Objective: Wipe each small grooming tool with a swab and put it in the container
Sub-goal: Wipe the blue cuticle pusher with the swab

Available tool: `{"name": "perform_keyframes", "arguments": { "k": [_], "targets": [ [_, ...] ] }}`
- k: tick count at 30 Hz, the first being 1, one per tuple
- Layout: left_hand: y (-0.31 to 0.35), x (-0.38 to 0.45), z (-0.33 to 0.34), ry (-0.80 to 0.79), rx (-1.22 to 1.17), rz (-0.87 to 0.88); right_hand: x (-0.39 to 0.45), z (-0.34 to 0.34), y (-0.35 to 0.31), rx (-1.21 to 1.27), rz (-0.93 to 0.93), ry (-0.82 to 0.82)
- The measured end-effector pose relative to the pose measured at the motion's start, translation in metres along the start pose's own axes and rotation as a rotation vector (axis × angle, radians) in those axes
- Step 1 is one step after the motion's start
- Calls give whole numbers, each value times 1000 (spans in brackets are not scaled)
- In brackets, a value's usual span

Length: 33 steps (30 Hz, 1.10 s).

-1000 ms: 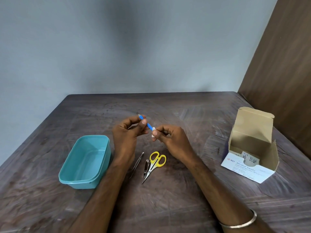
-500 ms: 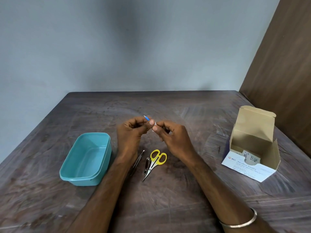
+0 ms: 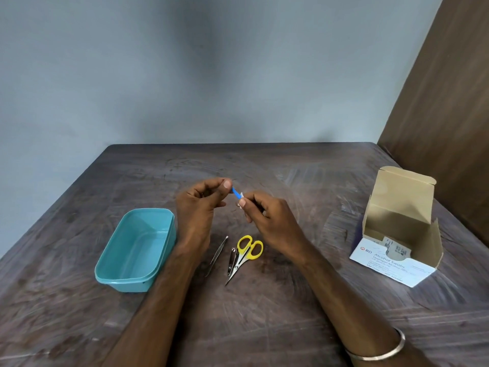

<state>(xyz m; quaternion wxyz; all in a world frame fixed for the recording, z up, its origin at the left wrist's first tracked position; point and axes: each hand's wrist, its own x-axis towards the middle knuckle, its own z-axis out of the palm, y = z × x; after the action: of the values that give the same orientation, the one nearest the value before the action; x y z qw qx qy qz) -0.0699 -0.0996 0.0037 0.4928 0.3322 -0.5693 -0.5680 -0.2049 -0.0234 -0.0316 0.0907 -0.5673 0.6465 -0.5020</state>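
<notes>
A thin blue tool (image 3: pixel 235 191) is pinched in the left hand (image 3: pixel 199 205) above the table (image 3: pixel 264 313); its other end is wrapped by a white swab (image 3: pixel 241 196) pinched in the right hand (image 3: pixel 267 215). Tweezers (image 3: pixel 217 256), clipper (image 3: pixel 232 260) and scissors (image 3: pixel 244 254) lie below, with the teal container (image 3: pixel 111 271) left of them and the swab box (image 3: pixel 397 234) at far right.

One view only, so no overlap w/ another. The scene is seen from head height at the near edge of the bench (image 3: pixel 264 327), facing fwd and down across it. The bench's far edge and the wall (image 3: pixel 185 75) behind it are taken in. Both forearms are seen entering from the bottom, close to the lens; wide-angle bending is noted at the bench's sides.
</notes>
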Motion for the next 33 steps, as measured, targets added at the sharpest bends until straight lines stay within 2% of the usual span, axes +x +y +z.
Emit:
{"name": "perform_keyframes", "arguments": {
  "k": [15,21,27,33],
  "targets": [
    [-6,-1,3,-118,-17,-123,-2,-1,-4,-29,-48,95],
    [-6,-1,3,-117,-1,-116,-1,0,-2,-9,-34,23],
    [-5,-2,3,-78,33,-74,-2,-3,-4,150,10,-41],
    [2,-3,2,1,-3,-33,1,-6,-5,416,161,35]
  ]
}}
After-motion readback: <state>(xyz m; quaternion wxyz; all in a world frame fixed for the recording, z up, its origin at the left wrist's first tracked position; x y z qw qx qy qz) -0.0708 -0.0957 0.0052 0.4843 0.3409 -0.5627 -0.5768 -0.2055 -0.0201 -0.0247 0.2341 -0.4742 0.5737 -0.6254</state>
